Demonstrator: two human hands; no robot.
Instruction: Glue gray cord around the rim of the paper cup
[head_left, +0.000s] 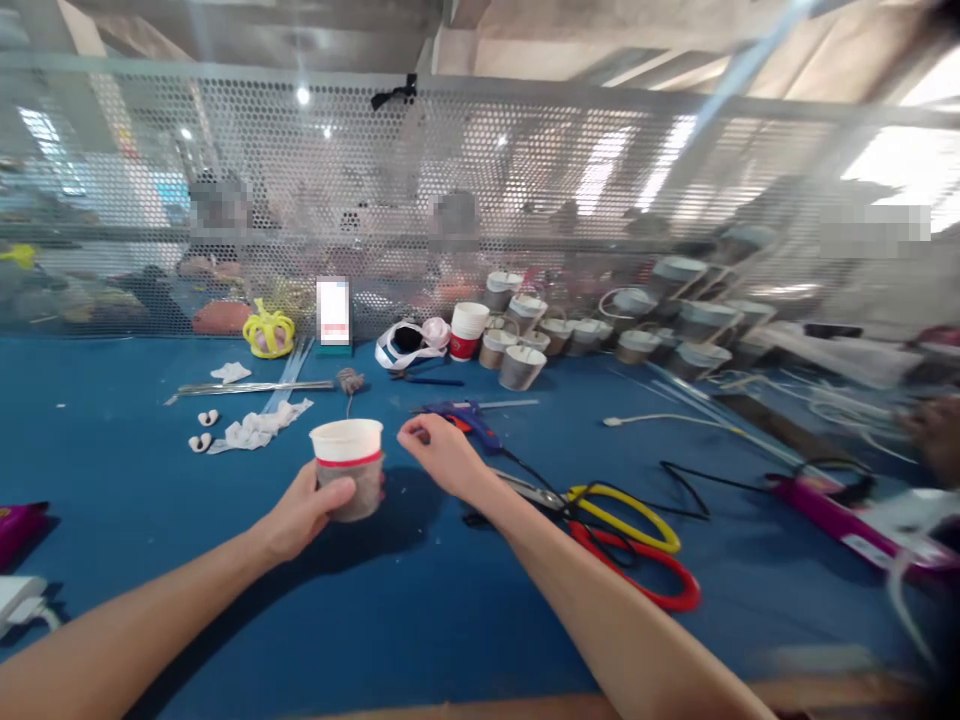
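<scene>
My left hand is wrapped around a white paper cup with a red line below its rim. Grey yarn-like material covers the cup's lower part. A grey yarn ball lies behind the cup, and a strand runs from it down toward the rim. To the right of the cup, apart from it, my right hand has its fingers curled in a pinch; whatever they may hold is too small to see. Beyond that hand lies a blue glue gun. Large scissors with one yellow and one red handle lie beside my right forearm.
Several wrapped cups stand along a perforated metal screen. White ruffled trim, metal rods and a yellow yarn piece lie to the left. A purple packet and cables lie right. Another person's hand shows at the right edge.
</scene>
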